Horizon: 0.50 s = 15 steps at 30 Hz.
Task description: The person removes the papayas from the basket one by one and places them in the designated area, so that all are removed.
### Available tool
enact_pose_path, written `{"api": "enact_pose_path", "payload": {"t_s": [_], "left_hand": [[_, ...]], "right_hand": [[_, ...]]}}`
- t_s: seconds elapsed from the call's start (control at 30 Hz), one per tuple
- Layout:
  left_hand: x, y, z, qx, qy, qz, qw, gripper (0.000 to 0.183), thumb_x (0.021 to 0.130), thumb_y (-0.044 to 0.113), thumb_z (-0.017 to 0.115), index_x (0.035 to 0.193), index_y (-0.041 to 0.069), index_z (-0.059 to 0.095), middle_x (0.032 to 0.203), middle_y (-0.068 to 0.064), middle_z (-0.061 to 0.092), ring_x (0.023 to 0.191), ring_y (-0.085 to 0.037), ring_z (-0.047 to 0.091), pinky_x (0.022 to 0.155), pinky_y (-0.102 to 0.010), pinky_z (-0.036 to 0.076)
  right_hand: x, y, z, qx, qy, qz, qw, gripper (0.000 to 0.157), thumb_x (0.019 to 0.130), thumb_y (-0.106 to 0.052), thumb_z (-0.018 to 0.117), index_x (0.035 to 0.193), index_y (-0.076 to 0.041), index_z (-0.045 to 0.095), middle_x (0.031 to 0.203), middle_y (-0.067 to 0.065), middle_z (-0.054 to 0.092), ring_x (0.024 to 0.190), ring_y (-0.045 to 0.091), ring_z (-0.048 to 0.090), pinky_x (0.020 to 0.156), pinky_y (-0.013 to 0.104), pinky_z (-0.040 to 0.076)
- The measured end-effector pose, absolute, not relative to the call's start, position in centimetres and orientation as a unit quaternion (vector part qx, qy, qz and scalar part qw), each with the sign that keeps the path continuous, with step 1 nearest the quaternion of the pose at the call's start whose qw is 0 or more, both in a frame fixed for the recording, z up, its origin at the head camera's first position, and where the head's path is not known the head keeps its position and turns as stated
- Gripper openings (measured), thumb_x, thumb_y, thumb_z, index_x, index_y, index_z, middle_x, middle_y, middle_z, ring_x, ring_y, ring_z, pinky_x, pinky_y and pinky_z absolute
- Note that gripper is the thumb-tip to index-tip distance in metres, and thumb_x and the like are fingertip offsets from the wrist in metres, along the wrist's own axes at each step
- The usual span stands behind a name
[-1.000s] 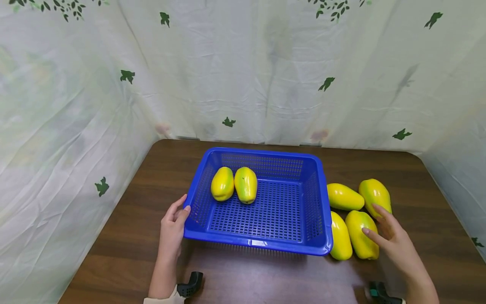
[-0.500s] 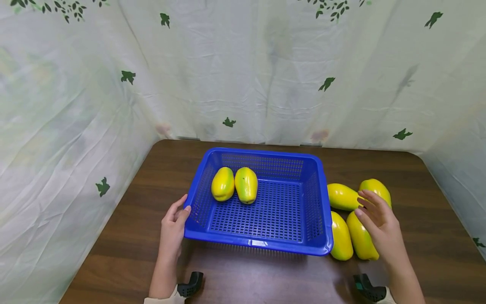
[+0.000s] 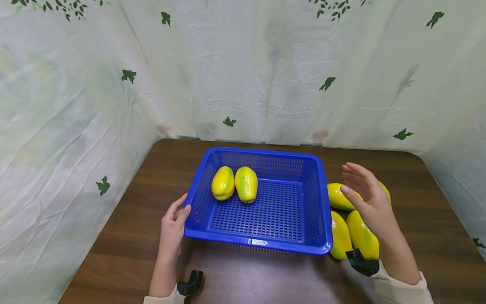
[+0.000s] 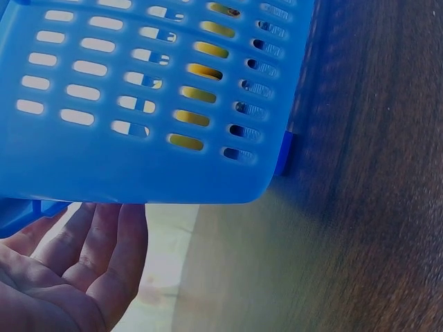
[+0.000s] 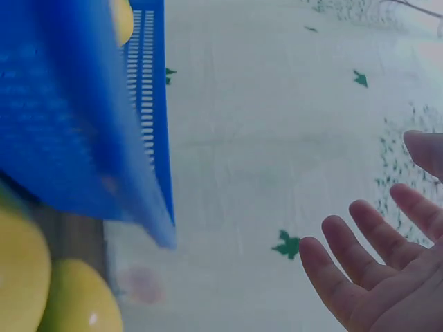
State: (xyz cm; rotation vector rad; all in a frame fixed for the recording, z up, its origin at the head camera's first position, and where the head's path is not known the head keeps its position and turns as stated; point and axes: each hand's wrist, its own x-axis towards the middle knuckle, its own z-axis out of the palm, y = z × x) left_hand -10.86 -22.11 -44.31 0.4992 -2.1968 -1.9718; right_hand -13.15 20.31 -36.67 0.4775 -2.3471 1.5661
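A blue plastic basket [image 3: 258, 242] with slotted walls stands on the table. Two yellow-green papayas [image 3: 222, 183] lie side by side in its left half. My left hand [image 3: 172, 226] grips the basket's left rim, thumb on top; the left wrist view shows its fingers [image 4: 128, 249] at the basket's edge. My right hand [image 3: 368, 200] is raised over several more papayas [image 3: 362, 236] right of the basket, partly covering the back ones. Its fingers are spread and slightly bent, holding nothing, as the right wrist view confirms at the right hand [image 5: 374, 277].
The brown wooden table [image 3: 125, 236] extends around the basket. A pale curtain [image 3: 243, 84] with green leaf shapes hangs behind the table and along its sides. Black wrist devices [image 3: 190, 283] sit on both forearms.
My right hand has risen off the papayas and moved back and to the left, toward the basket's right side. The left hand, the basket and the papayas stay in place.
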Motion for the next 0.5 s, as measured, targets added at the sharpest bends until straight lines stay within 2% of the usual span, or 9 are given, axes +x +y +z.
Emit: {"api": "enact_pose_path", "payload": {"t_s": [0.23, 0.5], "left_hand": [[-10.8, -22.1, -44.2, 0.162, -0.731, -0.658, 0.08, 0.038, 0.091, 0.023, 0.053, 0.129, 0.016, 0.05, 0.108, -0.02, 0.057, 0.084, -0.017, 0.06, 0.069, -0.026, 0.05], [-10.7, -22.0, -44.0, 0.157, -0.732, -0.658, 0.081, 0.037, 0.092, 0.021, 0.052, 0.129, 0.017, 0.05, 0.11, -0.023, 0.056, 0.084, -0.016, 0.06, 0.07, -0.025, 0.049]], "right_hand": [[-15.5, 18.1, -35.4, 0.206, -0.805, 0.545, 0.112, 0.051, 0.089, -0.003, 0.053, 0.136, -0.014, 0.036, 0.13, 0.009, 0.043, 0.114, 0.022, 0.044, 0.088, 0.02, 0.04], [-18.2, 14.8, -35.6, 0.261, -0.797, 0.538, 0.083, 0.048, 0.09, -0.004, 0.052, 0.135, -0.01, 0.036, 0.132, 0.01, 0.041, 0.116, 0.032, 0.041, 0.092, 0.049, 0.034]]}}
